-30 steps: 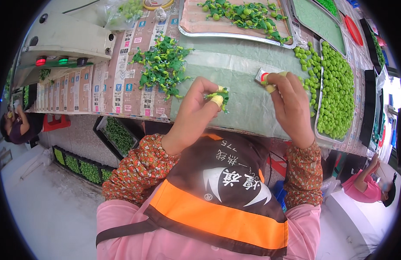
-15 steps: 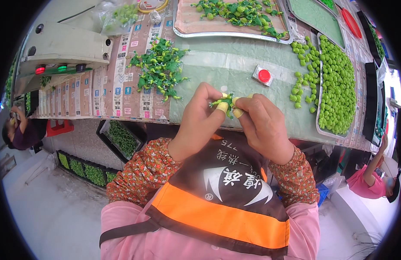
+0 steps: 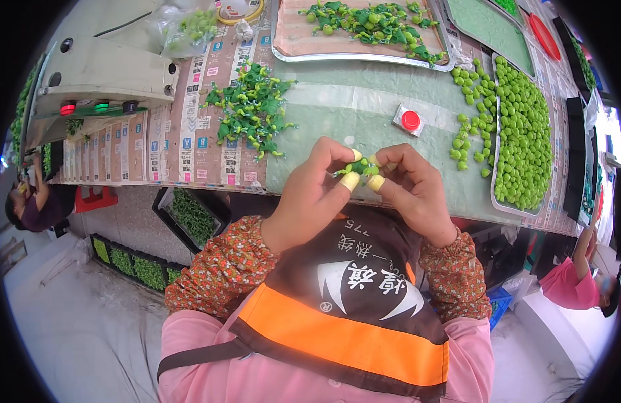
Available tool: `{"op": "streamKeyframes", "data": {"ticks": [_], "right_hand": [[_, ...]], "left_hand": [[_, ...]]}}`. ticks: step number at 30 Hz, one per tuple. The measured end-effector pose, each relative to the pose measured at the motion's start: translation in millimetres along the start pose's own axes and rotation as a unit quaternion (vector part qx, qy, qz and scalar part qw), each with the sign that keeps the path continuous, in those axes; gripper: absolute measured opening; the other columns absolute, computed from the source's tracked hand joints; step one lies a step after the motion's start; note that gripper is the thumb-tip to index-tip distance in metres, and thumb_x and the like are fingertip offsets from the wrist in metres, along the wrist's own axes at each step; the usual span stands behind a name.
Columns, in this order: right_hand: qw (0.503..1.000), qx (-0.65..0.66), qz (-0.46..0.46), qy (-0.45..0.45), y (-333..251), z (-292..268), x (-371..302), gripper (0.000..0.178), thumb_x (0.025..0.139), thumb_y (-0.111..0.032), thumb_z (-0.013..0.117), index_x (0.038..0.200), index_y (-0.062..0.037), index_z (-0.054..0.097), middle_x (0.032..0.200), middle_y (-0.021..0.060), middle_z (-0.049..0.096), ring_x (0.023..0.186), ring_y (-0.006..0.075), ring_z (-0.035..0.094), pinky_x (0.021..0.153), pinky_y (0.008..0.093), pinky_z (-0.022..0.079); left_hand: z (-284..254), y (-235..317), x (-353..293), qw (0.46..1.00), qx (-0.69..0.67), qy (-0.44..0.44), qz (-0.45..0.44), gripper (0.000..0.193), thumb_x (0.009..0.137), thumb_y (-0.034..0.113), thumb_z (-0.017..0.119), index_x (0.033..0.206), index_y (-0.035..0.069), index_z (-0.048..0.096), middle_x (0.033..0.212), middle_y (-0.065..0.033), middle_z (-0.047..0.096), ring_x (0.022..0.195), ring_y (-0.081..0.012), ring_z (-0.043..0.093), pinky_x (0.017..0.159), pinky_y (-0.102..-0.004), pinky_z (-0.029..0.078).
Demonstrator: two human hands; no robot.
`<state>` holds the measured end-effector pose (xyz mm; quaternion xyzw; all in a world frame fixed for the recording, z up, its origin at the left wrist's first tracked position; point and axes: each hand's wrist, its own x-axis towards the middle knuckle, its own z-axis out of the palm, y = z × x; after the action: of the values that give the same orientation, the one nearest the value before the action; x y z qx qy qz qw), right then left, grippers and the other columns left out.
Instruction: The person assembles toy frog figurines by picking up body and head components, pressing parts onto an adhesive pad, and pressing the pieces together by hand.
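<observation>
Over the table's near edge, my left hand (image 3: 316,195) and my right hand (image 3: 415,193) pinch one small green plastic piece (image 3: 359,167) between thumbs and forefingers. Yellow covers wrap those fingertips and hide part of it. The piece has a dark green leafy part and a lighter green part. Beyond my left hand lies a loose pile of similar dark and light green pieces (image 3: 255,111). To the right, a tray (image 3: 496,144) is heaped with light green round pieces (image 3: 525,127), and several more lie loose beside its left side.
A small box with a red button (image 3: 410,121) sits beyond my right hand. At the far side stands a metal-rimmed tray (image 3: 364,62) of green pieces. A pale machine (image 3: 112,74) with coloured buttons is at left. Two people (image 3: 36,205) (image 3: 575,282) are at the sides.
Both hands have come slightly nearer to me, and the fingers have shifted on the piece. More of its rounded green part shows between the fingertips.
</observation>
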<state>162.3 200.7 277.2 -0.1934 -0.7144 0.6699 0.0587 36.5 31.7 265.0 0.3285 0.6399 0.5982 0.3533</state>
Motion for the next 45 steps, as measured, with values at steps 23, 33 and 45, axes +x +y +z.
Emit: {"op": "streamKeyframes", "data": {"ticks": [23,33,45], "right_hand": [[0.973,-0.150,-0.171,-0.047,-2,-1,-5,0.023,0.083,0.004,0.070,0.103,-0.0005,0.060,0.085,0.0121,0.061,0.074,0.0266,0.065,0.064,0.0352,0.051],[0.965,-0.181,-0.185,-0.048,-8,-2,4,0.020,0.082,0.006,0.065,0.099,-0.0016,0.057,0.083,0.0149,0.059,0.074,0.0341,0.062,0.063,0.0395,0.049],[0.984,-0.028,-0.138,0.107,-25,-75,114,0.028,0.093,-0.005,0.066,0.120,-0.0017,0.061,0.101,0.0048,0.069,0.081,0.0105,0.065,0.069,0.0256,0.055]], "left_hand": [[-22,-3,2,0.916,-0.269,-0.154,-0.255,0.022,0.101,0.032,0.062,0.109,0.012,0.056,0.097,0.0040,0.057,0.081,-0.0020,0.050,0.068,-0.0190,0.046],[-23,-9,4,0.912,-0.282,-0.146,-0.258,0.025,0.104,0.034,0.060,0.113,0.011,0.056,0.095,0.0014,0.059,0.077,-0.0046,0.055,0.065,-0.0193,0.043],[-25,-19,5,0.902,-0.331,-0.086,-0.262,0.034,0.108,0.033,0.049,0.131,0.008,0.049,0.102,-0.0065,0.064,0.073,-0.0111,0.064,0.058,-0.0215,0.046]]}}
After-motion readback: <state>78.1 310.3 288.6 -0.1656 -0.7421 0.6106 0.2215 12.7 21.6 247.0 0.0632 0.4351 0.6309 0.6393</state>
